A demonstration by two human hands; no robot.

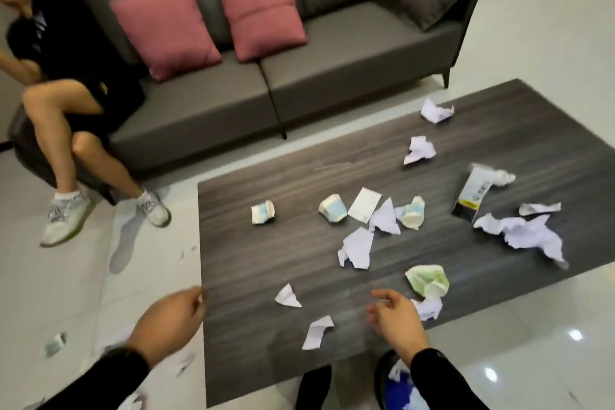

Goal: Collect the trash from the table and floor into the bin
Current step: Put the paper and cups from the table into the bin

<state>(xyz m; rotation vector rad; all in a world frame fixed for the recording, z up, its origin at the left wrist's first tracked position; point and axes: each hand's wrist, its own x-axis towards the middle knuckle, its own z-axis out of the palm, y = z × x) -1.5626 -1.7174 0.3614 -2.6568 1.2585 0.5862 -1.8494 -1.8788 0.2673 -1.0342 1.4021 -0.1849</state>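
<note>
Both hands are empty: the right hand [396, 316] hovers with fingers loosely spread, the left hand [173, 313] with fingers slackly curled round nothing. Just right of the right fingers lies a crumpled white paper ball [429, 308], and beyond it a crushed green-and-white paper cup [427, 280]. The dark round bin with a blue liner [381, 376] sits below that wrist. A hasty grab could flick the light paper off the dark wood-grain table [266, 260], and a careless drop could miss the half-hidden bin.

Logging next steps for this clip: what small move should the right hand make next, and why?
Probably close the right hand on the crumpled white paper ball beside its fingers. That hand is open and empty, the ball is the nearest scrap on the dark wood-grain table, and the black bin with blue liner sits just below the forearm.
</note>
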